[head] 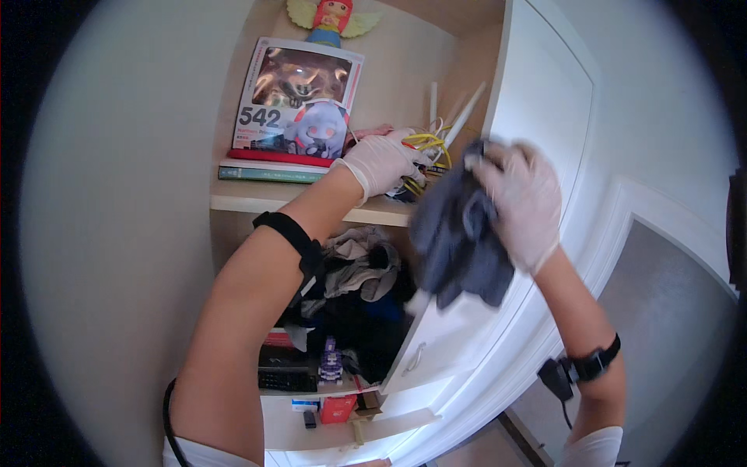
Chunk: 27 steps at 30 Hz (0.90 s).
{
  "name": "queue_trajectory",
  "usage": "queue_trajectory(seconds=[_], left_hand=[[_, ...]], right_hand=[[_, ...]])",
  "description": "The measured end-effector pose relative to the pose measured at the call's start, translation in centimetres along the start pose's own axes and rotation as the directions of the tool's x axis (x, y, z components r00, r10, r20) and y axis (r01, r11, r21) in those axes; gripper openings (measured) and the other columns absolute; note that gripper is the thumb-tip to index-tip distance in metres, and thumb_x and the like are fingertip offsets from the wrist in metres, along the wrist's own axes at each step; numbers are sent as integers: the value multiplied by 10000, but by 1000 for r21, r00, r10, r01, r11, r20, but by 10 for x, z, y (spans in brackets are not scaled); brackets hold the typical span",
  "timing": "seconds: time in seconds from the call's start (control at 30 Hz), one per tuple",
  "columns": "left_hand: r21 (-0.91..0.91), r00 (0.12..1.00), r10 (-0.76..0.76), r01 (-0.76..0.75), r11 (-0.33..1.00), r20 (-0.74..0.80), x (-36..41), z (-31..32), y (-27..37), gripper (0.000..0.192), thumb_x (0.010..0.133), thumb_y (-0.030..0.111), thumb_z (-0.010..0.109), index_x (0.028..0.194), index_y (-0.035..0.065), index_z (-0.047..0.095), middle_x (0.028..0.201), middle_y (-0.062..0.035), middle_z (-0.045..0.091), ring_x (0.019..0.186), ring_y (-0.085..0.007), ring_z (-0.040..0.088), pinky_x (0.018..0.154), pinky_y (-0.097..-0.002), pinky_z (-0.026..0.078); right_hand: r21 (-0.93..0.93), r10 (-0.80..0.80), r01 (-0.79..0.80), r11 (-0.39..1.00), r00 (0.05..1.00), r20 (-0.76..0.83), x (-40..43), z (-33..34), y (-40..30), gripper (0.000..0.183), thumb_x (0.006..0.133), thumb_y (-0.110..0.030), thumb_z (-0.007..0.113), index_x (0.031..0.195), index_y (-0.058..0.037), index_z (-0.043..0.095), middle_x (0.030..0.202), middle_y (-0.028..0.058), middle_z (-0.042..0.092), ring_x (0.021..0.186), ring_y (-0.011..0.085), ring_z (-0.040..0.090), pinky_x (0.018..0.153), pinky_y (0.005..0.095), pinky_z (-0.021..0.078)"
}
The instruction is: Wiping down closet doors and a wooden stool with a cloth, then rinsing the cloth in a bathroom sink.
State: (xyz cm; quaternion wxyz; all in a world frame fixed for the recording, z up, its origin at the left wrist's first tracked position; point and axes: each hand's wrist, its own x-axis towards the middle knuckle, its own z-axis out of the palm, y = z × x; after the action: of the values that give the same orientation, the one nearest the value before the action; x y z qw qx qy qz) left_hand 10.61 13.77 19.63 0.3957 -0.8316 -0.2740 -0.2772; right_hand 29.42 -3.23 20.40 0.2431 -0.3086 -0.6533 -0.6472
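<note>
A dark grey cloth (461,239), slightly blurred, hangs from my gloved right hand (519,198), which grips its upper end before the white cabinet door. My gloved left hand (388,160) reaches onto the upper shelf (303,204). Its fingertips are at a tangle of yellow cables (429,143) near white antenna-like rods (467,114); whether they grip a cable is unclear. Left of that hand, a boxed figure (292,105) stands tilted back on a red item (274,156) and a green-spined book (271,174). A winged, red-haired doll (334,20) is above the box.
Rumpled grey and beige clothes (362,257) fill part of the compartment below, above a purple toy figure (330,362) and a black keypad device (286,379). A red box (337,408) sits lower. The white cabinet door (543,87) stands at right, beside a door frame (618,216).
</note>
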Motion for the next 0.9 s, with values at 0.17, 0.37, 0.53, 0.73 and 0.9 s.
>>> queue_trajectory(seconds=[0.17, 0.37, 0.53, 0.73, 0.9], left_hand=[[-300, 970, -229, 195, 934, -83, 10, 28, -10, 414, 805, 289, 588, 1218, 264, 577, 1275, -122, 544, 1185, -261, 525, 930, -334, 469], [20, 995, -25, 27, 999, -101, -3, 19, -7, 340, 800, 279, 603, 1130, 336, 663, 1267, 9, 556, 1229, -239, 473, 924, -317, 471], [131, 989, 106, -92, 987, -102, 1, 10, -2, 329, 812, 262, 584, 1121, 338, 669, 1260, 56, 563, 1227, -237, 472, 927, -327, 471], [28, 999, -16, 17, 999, -31, 5, 11, 1, 315, 835, 271, 557, 1121, 339, 670, 1270, 94, 562, 1226, -243, 475, 930, -336, 469], [32, 994, -113, 113, 993, -12, 3, 21, -1, 320, 864, 288, 542, 1166, 339, 638, 1270, 30, 563, 1242, -264, 463, 939, -357, 466]], right_hand=[[-145, -53, 82, 986, 980, 193, 42, 40, -2, 457, 708, -157, 638, 1153, -87, 568, 1140, 108, 562, 1091, 291, 501, 949, 419, 368], [-36, -95, 203, 978, 598, 796, 19, 49, -40, 467, 726, -439, 598, 945, -48, 729, 973, 122, 685, 1037, 275, 568, 990, 408, 353], [90, -176, 293, 952, 284, 942, 53, 82, -30, 597, 623, -589, 687, 906, -65, 731, 977, 120, 694, 922, 268, 655, 900, 392, 439], [229, -258, 133, 964, 271, 928, 46, 123, -23, 422, 633, -372, 713, 907, -52, 723, 945, 146, 696, 897, 305, 660, 802, 373, 514], [41, -39, 13, 999, 673, 739, 14, 82, -56, 108, 691, -97, 647, 792, -70, 675, 794, 134, 687, 815, 273, 677, 768, 362, 501]])
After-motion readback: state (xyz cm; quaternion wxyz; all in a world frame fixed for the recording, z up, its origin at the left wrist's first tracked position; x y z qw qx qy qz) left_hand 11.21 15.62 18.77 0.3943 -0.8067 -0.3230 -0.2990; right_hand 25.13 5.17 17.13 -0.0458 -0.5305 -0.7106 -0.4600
